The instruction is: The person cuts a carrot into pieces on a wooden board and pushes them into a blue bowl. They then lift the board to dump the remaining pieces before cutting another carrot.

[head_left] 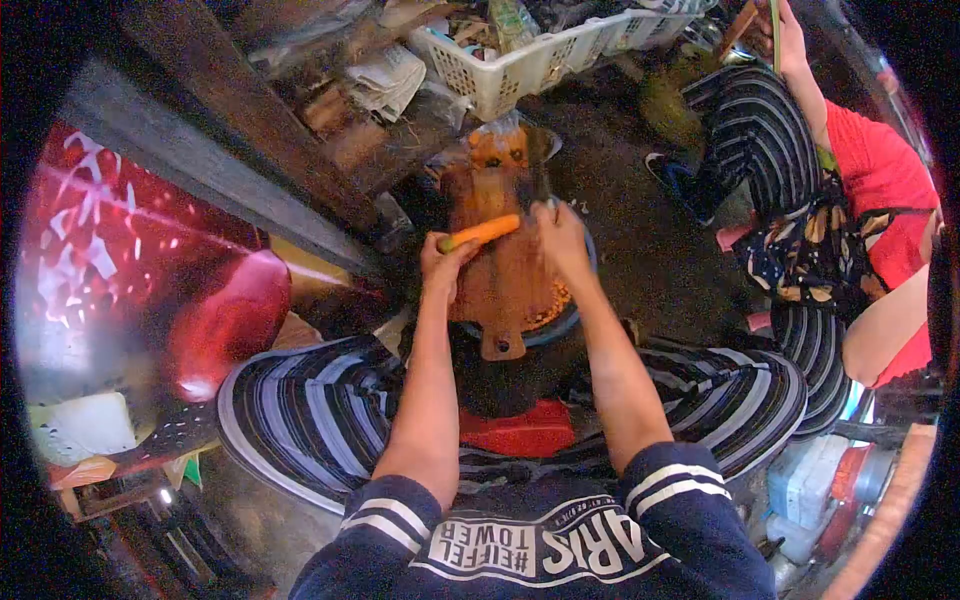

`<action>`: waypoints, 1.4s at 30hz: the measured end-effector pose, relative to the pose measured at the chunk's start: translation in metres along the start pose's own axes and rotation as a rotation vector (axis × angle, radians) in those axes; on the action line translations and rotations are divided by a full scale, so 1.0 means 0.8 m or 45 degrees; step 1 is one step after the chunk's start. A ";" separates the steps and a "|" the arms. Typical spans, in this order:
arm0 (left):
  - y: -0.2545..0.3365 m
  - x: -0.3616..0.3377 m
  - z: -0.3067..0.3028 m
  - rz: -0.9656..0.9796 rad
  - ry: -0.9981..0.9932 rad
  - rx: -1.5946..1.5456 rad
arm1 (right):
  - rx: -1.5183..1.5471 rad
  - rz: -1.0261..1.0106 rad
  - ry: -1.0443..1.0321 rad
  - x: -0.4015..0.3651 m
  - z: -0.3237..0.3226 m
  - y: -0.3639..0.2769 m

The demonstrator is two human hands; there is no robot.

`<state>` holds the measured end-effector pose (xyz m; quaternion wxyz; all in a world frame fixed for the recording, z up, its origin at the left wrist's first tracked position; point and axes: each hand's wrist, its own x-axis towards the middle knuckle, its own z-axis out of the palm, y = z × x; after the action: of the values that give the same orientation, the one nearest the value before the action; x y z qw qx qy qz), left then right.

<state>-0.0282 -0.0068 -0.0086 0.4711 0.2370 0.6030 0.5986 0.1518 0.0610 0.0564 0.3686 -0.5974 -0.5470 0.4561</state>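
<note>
Orange carrot lies sideways over board. Left hand grips 1 end. Right hand curled at other end, its hold unclear.

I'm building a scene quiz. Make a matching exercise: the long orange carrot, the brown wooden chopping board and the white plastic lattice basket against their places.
1. long orange carrot
2. brown wooden chopping board
3. white plastic lattice basket

a. beyond the board's far end
b. gripped in the left hand
c. lying across a round grey basin

Pairs: 1-b; 2-c; 3-a
</note>
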 end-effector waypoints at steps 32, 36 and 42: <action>-0.014 -0.049 -0.010 0.793 0.036 1.029 | -0.867 -0.273 -0.212 -0.139 0.021 0.010; -0.023 -0.042 -0.008 0.775 0.070 1.064 | -1.006 -0.202 -0.316 -0.133 0.022 -0.007; -0.032 -0.038 -0.007 0.744 0.057 1.040 | -1.035 -0.224 -0.296 -0.107 0.041 0.030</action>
<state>-0.0122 -0.0402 -0.0251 0.1395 0.5479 0.7065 0.4256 0.1295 -0.0288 0.0357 0.0766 -0.5897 -0.7690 0.2347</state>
